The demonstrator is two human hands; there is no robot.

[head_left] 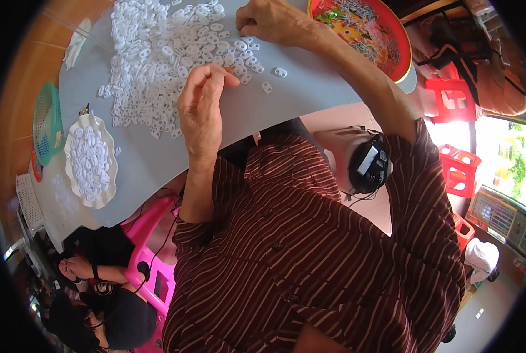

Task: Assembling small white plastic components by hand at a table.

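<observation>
A broad heap of small white plastic pieces with holes (148,65) covers much of the grey table (298,88). My left hand (202,109) is at the near right edge of the heap, its fingers curled and the thumb and index finger drawn together. Whatever they pinch, if anything, is too small to make out. Beyond it and to the right, my right hand (275,22) has its fingers bent down over the heap's edge; its fingertips are partly hidden. Several loose white pieces (267,87) lie apart from the heap, right of my left hand.
At the far right stands a round red-rimmed tray (405,56) with many small grey metal parts. A scalloped white dish (111,182) of white pieces sits at left, beside a green basket (46,123). A pink chair (157,259) and a seated person (127,317) are at lower left.
</observation>
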